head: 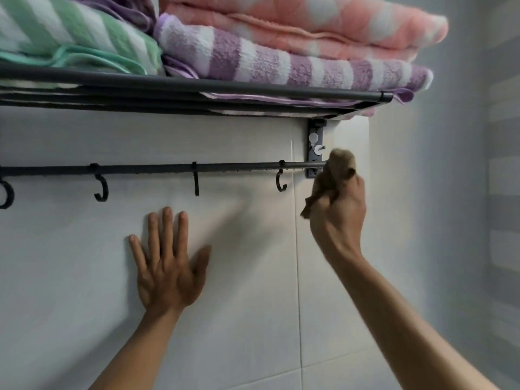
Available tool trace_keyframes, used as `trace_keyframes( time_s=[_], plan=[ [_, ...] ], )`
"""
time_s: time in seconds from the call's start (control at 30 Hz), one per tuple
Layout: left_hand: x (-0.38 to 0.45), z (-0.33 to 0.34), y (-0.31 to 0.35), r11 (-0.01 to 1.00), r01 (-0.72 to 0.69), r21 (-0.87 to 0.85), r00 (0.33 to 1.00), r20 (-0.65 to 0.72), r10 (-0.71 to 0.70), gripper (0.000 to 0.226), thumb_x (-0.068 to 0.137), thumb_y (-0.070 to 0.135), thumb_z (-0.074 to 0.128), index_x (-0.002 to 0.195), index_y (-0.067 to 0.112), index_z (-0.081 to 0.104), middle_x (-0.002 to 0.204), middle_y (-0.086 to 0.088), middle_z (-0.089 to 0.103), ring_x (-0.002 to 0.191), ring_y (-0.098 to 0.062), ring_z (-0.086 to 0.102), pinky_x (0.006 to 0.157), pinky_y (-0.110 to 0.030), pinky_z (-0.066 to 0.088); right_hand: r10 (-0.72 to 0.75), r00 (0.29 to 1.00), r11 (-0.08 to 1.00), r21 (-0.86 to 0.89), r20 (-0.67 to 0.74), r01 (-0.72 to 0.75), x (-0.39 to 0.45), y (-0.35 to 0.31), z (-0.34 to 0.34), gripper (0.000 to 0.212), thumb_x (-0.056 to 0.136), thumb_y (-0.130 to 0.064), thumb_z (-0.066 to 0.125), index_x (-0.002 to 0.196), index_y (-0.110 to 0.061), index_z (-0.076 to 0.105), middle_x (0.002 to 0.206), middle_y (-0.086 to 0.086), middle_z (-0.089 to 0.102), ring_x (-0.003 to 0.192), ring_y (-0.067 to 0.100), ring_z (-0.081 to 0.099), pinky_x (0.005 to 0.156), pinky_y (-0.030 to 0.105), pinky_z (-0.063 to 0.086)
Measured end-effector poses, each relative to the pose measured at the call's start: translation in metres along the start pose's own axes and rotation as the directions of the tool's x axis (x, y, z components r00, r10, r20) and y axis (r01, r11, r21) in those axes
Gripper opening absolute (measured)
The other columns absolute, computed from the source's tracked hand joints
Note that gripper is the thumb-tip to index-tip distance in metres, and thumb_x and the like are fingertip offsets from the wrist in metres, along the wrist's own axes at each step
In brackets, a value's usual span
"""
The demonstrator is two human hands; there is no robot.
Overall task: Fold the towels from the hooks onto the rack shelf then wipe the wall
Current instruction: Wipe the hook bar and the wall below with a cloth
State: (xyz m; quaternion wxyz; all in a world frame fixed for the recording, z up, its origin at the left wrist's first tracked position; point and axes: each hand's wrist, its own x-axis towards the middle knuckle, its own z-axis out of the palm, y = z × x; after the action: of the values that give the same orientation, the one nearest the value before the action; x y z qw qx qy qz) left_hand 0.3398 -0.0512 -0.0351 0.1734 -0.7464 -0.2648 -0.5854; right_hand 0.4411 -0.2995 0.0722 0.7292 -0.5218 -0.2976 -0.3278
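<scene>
Pressed left hand (168, 266) flat, fingers spread, on wall (70, 277) at centre for bracing, gripped brown cloth (333, 175) in right hand (337, 215) at rail (168, 167) end, centre right, apparently for wiping, with towels (253, 57) already folded on shelf (197, 88) along top.

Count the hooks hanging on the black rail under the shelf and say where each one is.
4. Far-left hook cut by the frame edge; second hook left of centre; third hook above the left hand; fourth hook near the right hand. More may lie beyond the left edge.
</scene>
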Motion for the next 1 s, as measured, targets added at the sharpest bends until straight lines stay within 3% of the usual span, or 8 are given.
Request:
trace_keyframes(
  time_s=[0.1,0.2,0.33,0.47,0.57,0.73,0.83,1.0],
  plan=[
    [0.0,0.0,-0.001,1.0,0.002,-0.017,1.0,0.009,-0.002,0.079,0.096,0.058,0.03,0.16,0.015,0.017,0.169,-0.008,0.004,0.156,-0.029,-0.001,0.121,-0.062,0.0,0.31,0.942,0.861,0.383,0.126,-0.335,-0.014,0.004,0.007,0.037,0.071,0.016,0.028,0.099,-0.003,0.044,0.08,0.017,0.053,0.059,0.031,0.054,0.049,0.037,0.052],
    [0.0,0.0,-0.001,1.0,0.009,-0.015,1.0,0.011,-0.008,0.079,0.096,0.058,0.031,0.16,0.015,0.017,0.169,-0.008,0.004,0.156,-0.029,-0.001,0.121,-0.062,0.0,0.503,0.829,0.673,0.491,0.243,-0.552,-0.006,-0.007,0.012,0.036,0.068,0.014,0.03,0.091,-0.005,0.05,0.076,0.022,0.052,0.051,0.029,0.053,0.043,0.027,0.044],
    [0.0,0.001,-0.001,1.0,0.003,0.002,1.0,-0.006,-0.003,0.079,0.095,0.058,0.031,0.16,0.015,0.018,0.169,-0.009,0.006,0.156,-0.029,0.0,0.122,-0.06,-0.002,0.513,0.766,0.478,0.612,0.387,-0.63,0.014,-0.016,0.015,0.025,0.057,0.006,0.033,0.076,-0.006,0.045,0.079,0.022,0.049,0.056,0.027,0.049,0.048,0.026,0.045],
    [0.001,0.002,0.0,1.0,0.008,0.008,1.0,-0.012,-0.008,0.079,0.095,0.059,0.031,0.16,0.015,0.019,0.169,-0.009,0.007,0.156,-0.029,0.0,0.122,-0.06,-0.003,0.348,0.825,0.637,0.533,0.445,-0.557,0.025,-0.012,0.015,0.028,0.064,0.019,0.028,0.065,0.001,0.05,0.073,0.022,0.053,0.063,0.03,0.052,0.05,0.028,0.043],
    [0.001,0.002,0.0,1.0,0.009,0.0,1.0,-0.021,-0.009,0.08,0.095,0.058,0.033,0.16,0.015,0.02,0.169,-0.009,0.007,0.156,-0.029,0.0,0.122,-0.06,-0.003,0.297,0.819,0.697,0.475,0.49,-0.537,0.029,-0.01,0.014,0.032,0.071,0.021,0.029,0.06,0.002,0.053,0.067,0.018,0.055,0.064,0.029,0.052,0.057,0.031,0.039],
    [0.0,0.001,0.001,1.0,0.006,-0.01,0.999,-0.04,-0.006,0.079,0.095,0.057,0.034,0.16,0.013,0.02,0.169,-0.01,0.008,0.156,-0.03,0.001,0.121,-0.062,-0.002,0.407,0.77,0.749,0.303,0.491,-0.589,0.023,-0.004,0.015,0.028,0.097,0.006,0.045,0.086,-0.014,0.062,0.073,0.001,0.066,0.08,0.024,0.056,0.1,0.053,0.04],
    [0.001,0.001,0.002,1.0,0.01,-0.019,0.999,-0.04,-0.011,0.079,0.095,0.057,0.032,0.16,0.013,0.02,0.169,-0.01,0.008,0.156,-0.029,0.0,0.121,-0.062,-0.001,0.431,0.756,0.739,0.288,0.493,-0.609,0.021,-0.002,0.015,0.014,0.102,-0.007,0.053,0.105,-0.016,0.063,0.085,0.003,0.063,0.076,0.019,0.057,0.099,0.052,0.04],
    [0.0,0.001,0.002,1.0,0.01,-0.016,0.999,-0.033,-0.011,0.079,0.096,0.057,0.032,0.16,0.013,0.019,0.169,-0.01,0.008,0.156,-0.03,0.0,0.121,-0.064,0.001,0.469,0.792,0.695,0.389,0.392,-0.604,0.023,-0.006,0.016,0.016,0.103,-0.013,0.054,0.11,-0.018,0.067,0.081,-0.004,0.069,0.07,0.012,0.063,0.08,0.041,0.04]
  ],
)
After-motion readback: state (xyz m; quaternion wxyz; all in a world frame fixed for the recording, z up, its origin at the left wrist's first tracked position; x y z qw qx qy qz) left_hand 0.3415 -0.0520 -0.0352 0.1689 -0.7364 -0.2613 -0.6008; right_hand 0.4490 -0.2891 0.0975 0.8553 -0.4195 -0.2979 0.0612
